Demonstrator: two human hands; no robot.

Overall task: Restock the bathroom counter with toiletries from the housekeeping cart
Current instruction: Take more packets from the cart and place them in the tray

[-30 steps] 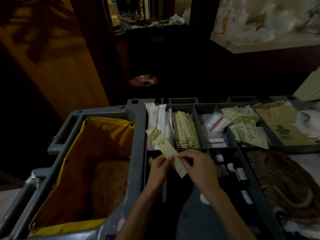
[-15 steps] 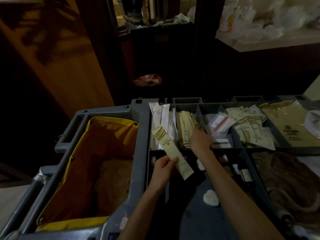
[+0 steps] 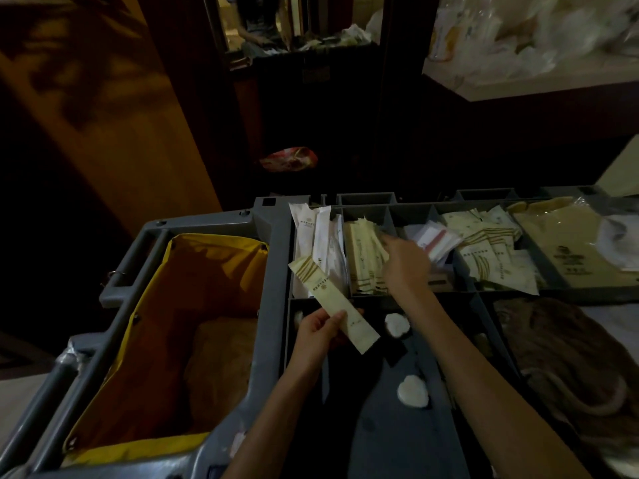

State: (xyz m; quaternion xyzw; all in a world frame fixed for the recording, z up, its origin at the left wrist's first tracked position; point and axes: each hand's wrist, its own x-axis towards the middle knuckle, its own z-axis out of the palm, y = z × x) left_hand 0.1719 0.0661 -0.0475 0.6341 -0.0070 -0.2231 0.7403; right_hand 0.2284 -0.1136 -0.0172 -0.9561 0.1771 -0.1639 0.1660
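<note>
The grey housekeeping cart (image 3: 273, 243) fills the lower view, its top tray split into compartments of packets. My left hand (image 3: 316, 331) pinches a long cream toiletry packet (image 3: 332, 302) above the tray's near-left compartment. My right hand (image 3: 406, 262) reaches into the compartment of yellowish sachets (image 3: 364, 259), fingers extended onto them; whether it grips one is hidden. White long packets (image 3: 323, 243) stand in the compartment to the left of that.
A yellow laundry bag (image 3: 193, 305) hangs in the cart's left bay. Cream packets (image 3: 491, 250), a tan bag (image 3: 567, 247) and brown cloth (image 3: 567, 361) lie right. Two white round soaps (image 3: 413, 392) sit on the near tray. A cluttered white shelf (image 3: 539, 77) is upper right.
My right hand let go of the long cream packet and moved forward into the sachet compartment. The left hand keeps holding the packet alone, almost unmoved.
</note>
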